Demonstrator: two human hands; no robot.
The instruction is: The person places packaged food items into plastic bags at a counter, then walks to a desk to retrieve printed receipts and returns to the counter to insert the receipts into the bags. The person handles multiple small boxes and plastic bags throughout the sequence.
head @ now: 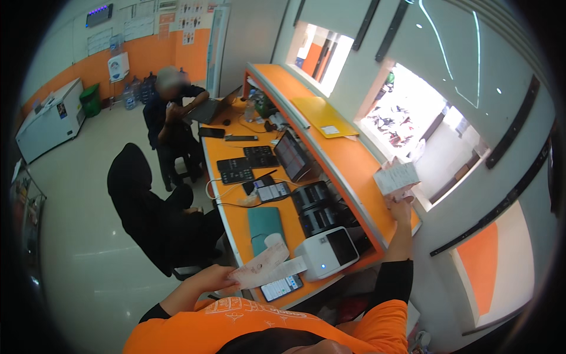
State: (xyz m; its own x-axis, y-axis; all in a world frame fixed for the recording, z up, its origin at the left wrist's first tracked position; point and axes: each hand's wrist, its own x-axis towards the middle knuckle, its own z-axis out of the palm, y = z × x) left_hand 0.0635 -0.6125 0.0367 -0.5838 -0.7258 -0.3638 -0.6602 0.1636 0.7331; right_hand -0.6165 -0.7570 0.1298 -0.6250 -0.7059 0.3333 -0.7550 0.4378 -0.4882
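My left hand grips the end of a curling printed paper strip in front of my body. A second run of white paper extends from the slot of a white label printer, which shows a blue light. With my arm stretched out, my right hand holds a small wrapped parcel bearing a printed label. The parcel is over the raised orange counter ledge, beside a window opening. Under the paper, near the desk's front edge, lies a phone with its screen lit.
A teal folder, black printers, a tablet and several phones are on the orange desk. A yellow folder rests on the ledge. One person in black sits at the left; another sits by a laptop.
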